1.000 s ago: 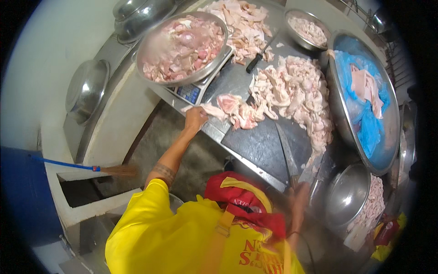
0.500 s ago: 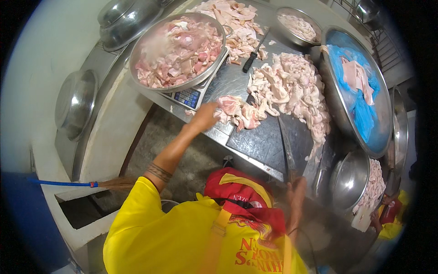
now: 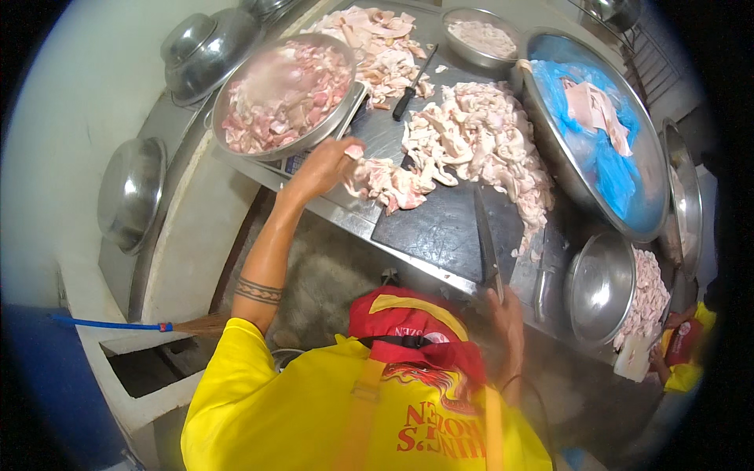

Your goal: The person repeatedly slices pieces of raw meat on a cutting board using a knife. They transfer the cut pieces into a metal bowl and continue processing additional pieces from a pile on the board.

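Note:
My left hand grips a small piece of pale pink meat beside the scale, just below the full pan of cut meat. A loose strip of fatty meat lies to its right, joining a big pile of pale pieces. My right hand is closed on a long knife, which rests over the dark cutting board. A black-handled tool lies behind on the steel table.
Steel bowls stand on the left ledge. At right are a large basin with blue bags, an empty bowl and a co-worker by more cut meat. A smaller meat bowl stands at back; a broom lies left.
My left hand has lifted from the table's front edge toward the pan, with a piece of meat now visible in its fingers. The view has shifted slightly.

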Demonstrator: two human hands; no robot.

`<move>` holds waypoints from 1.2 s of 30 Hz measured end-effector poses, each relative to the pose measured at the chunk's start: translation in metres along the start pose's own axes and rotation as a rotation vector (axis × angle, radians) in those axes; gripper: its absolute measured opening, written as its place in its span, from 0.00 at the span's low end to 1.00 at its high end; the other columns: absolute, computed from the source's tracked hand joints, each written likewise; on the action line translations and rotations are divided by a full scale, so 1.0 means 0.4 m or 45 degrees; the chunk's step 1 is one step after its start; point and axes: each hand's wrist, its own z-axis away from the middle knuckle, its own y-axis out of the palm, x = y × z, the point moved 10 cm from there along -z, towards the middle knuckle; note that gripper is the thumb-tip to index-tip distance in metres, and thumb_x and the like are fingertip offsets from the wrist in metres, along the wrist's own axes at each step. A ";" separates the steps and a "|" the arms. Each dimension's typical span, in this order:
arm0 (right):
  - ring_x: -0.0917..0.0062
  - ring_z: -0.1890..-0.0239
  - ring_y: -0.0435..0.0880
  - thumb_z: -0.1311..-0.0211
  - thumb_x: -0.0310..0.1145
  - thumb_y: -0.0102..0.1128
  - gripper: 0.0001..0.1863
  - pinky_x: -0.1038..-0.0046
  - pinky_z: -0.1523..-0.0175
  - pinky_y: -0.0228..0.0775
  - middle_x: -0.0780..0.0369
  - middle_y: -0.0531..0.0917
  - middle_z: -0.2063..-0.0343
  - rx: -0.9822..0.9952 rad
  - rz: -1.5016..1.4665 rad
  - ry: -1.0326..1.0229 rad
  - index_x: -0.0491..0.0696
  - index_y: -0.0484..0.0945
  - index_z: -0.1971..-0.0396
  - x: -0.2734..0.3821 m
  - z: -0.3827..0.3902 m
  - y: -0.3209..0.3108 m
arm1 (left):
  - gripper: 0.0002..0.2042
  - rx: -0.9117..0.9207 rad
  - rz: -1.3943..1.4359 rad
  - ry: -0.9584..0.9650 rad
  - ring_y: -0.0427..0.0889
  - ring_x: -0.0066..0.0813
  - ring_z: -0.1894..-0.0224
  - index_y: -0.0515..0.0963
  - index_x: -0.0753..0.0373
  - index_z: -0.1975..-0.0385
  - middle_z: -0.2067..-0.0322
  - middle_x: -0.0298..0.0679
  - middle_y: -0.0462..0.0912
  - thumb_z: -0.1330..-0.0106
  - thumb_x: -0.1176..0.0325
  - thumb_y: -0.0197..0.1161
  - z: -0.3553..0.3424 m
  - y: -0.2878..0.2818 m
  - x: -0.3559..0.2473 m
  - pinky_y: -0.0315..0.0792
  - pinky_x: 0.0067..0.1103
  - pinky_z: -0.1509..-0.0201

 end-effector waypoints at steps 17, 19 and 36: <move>0.83 0.75 0.75 0.22 0.41 0.54 0.14 0.78 0.73 0.71 0.66 0.75 0.71 0.199 -1.315 0.226 0.44 0.72 0.53 -0.150 0.100 -0.136 | 0.17 -0.165 0.571 0.492 0.80 0.24 0.66 0.85 0.65 0.60 0.68 0.37 0.84 0.24 0.55 0.59 -0.278 -0.058 -0.830 0.72 0.20 0.62; 0.82 0.75 0.76 0.22 0.41 0.54 0.15 0.78 0.72 0.72 0.65 0.75 0.71 0.171 -1.322 0.148 0.44 0.72 0.51 -0.164 0.107 -0.162 | 0.12 -0.192 0.471 0.583 0.81 0.24 0.66 0.87 0.61 0.57 0.64 0.37 0.87 0.27 0.59 0.62 -0.263 0.005 -0.812 0.73 0.19 0.63; 0.41 0.61 0.83 0.27 0.44 0.55 0.21 0.46 0.56 0.74 0.40 0.83 0.68 0.176 0.063 0.028 0.39 0.70 0.51 -0.089 0.069 -0.041 | 0.12 -0.082 0.118 -0.170 0.82 0.49 0.61 0.80 0.67 0.59 0.65 0.50 0.81 0.37 0.68 0.69 0.092 0.717 -0.334 0.77 0.38 0.57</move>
